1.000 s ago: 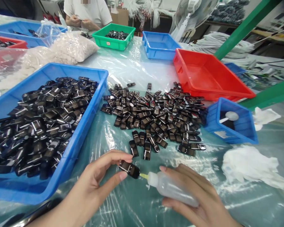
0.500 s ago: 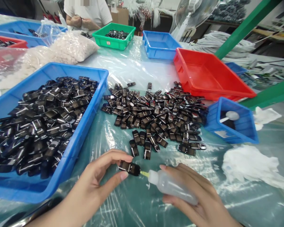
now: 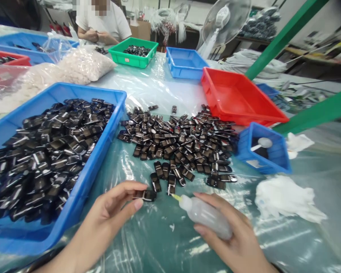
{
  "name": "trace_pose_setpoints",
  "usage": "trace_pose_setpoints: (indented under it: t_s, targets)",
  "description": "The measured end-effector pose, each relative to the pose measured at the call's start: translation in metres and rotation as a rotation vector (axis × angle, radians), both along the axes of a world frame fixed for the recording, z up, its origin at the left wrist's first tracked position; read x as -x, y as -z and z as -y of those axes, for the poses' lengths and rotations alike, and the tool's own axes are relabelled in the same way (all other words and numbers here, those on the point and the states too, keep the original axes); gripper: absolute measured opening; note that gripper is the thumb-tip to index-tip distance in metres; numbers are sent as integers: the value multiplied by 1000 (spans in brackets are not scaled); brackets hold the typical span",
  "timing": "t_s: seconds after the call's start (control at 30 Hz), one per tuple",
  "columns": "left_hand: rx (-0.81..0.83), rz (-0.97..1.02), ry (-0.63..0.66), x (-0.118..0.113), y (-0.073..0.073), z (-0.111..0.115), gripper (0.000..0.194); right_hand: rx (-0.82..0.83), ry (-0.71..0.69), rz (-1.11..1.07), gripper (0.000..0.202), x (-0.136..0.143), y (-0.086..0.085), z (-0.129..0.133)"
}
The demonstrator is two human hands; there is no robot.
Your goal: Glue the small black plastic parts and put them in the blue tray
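Black casing [image 3: 150, 195] sits pinched between thumb and fingers of the left hand [image 3: 110, 212], over the table [image 3: 150, 242] and just in front of the loose pile [image 3: 182, 140]. The right hand [image 3: 233, 227] has its grip wrapped around a squeeze bottle [image 3: 206, 216]; its yellow tip [image 3: 175, 197] is apart from the held casing, and I cannot tell whether it touches a loose one behind.

For good control, I would keep the left grip firm but light, leave the casing's free end clear of fingertips, and line up the tip before pressing the bottle gently; a slick shell could twist if pinched off-centre.

The casing looks like hard, glossy plastic, long with a rounded end, a brownish panel and a pale band. The bottle looks soft and translucent, tapering to its neck. Wrinkled clear film covers the green table.
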State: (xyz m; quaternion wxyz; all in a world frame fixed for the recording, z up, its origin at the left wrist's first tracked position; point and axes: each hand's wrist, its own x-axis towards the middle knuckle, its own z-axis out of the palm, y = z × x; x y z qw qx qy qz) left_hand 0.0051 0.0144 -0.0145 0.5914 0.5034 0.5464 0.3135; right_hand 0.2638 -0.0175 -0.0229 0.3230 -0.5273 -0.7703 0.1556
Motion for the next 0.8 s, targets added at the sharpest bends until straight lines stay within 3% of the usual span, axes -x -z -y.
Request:
trace_pose_setpoints:
  t_s: [0.1, 0.2, 0.43, 0.53, 0.67, 0.8]
  targets:
    - [34, -76, 9, 2, 3, -1, 27, 65, 160, -168, 38, -1, 4, -1]
    - [99, -75, 63, 5, 6, 1, 34, 82, 206, -266, 31, -2, 7, -6]
    - [27, -37, 64, 7, 9, 0, 32, 48, 240, -117, 34, 1, 0, -4]
    - [-3, -13, -34, 1, 10, 1, 31, -67, 377, -2, 39, -28, -6, 5]
    - [-16, 33, -152, -8, 2, 5, 24, -237, 817, 163, 56, -98, -8, 13]
    - [-14, 102, -107, -10, -6, 8, 18, -103, 867, 280, 47, -141, -10, 21]
